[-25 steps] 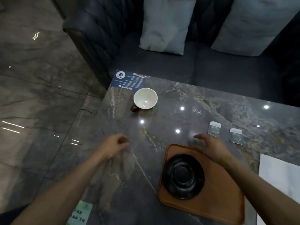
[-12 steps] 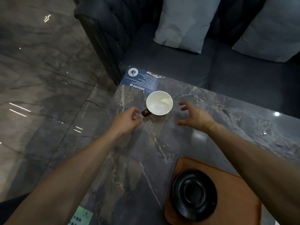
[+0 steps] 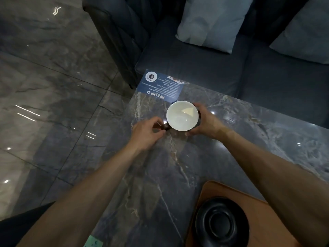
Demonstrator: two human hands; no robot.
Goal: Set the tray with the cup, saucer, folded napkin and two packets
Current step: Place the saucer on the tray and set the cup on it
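Note:
A cup (image 3: 181,116), white inside with a dark outside and handle, stands on the marble table near its far left corner. My left hand (image 3: 146,133) pinches the cup's dark handle. My right hand (image 3: 204,122) curls around the cup's right side. At the lower right a brown wooden tray (image 3: 256,207) holds a black saucer (image 3: 221,222). My right forearm crosses over the tray. The napkin and the packets are out of view.
A blue printed card (image 3: 161,85) lies at the table's far left corner, just behind the cup. A dark sofa (image 3: 204,68) with pale cushions (image 3: 211,25) stands beyond the table. The table's left edge (image 3: 114,145) drops to a glossy tiled floor.
Both hands reached from near the tray to the cup. The left hand closed on the handle and the right hand wrapped the cup's side. The view shifted toward the far left corner.

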